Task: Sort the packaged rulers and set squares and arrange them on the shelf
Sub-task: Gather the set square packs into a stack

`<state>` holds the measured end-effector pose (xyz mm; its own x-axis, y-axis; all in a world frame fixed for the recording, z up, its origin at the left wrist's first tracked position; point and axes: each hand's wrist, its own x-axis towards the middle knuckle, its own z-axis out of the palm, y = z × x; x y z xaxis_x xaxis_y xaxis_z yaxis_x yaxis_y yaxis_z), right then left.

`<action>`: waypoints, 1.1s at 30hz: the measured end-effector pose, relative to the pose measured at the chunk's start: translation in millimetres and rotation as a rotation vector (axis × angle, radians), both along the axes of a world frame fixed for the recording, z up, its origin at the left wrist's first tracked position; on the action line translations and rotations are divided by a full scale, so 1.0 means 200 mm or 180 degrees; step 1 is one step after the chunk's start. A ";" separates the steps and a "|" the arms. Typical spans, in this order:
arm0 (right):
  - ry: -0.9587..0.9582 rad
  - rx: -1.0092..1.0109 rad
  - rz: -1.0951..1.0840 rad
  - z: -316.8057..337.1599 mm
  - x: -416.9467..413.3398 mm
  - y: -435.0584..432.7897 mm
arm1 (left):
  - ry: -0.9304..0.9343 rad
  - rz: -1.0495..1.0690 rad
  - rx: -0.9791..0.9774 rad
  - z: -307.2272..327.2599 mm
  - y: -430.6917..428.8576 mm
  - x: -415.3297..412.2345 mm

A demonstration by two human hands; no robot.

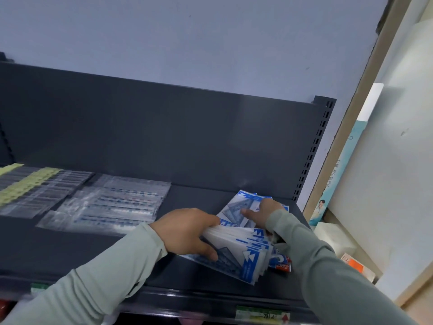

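My left hand [187, 231] grips a thick stack of blue-and-white set square packs [239, 252] just above the dark shelf [145, 266], thumb under the stack and fingers over its top edge. My right hand [262, 212] rests with fingers extended on a second pile of the same packs [243, 205] lying flat at the shelf's back right. Clear packaged rulers [112, 205] lie in a spread pile at the shelf's middle left. More clear ruler packs with yellow headers [30, 186] lie at the far left.
The shelf's dark back panel [164, 127] and a slotted upright [311, 148] bound the space. A red-and-blue pack [281, 263] pokes out under the held stack. Boxes [356, 266] stand to the right of the shelf. Price labels [262, 315] line the front rail.
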<state>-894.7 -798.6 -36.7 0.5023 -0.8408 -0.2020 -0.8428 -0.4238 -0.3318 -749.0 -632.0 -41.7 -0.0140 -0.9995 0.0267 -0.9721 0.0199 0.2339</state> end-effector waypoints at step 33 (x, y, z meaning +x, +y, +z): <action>-0.0661 -0.0613 0.1215 -0.07 0.38 -0.15 | -0.0108 0.0414 0.0076 0.01 0.08 0.03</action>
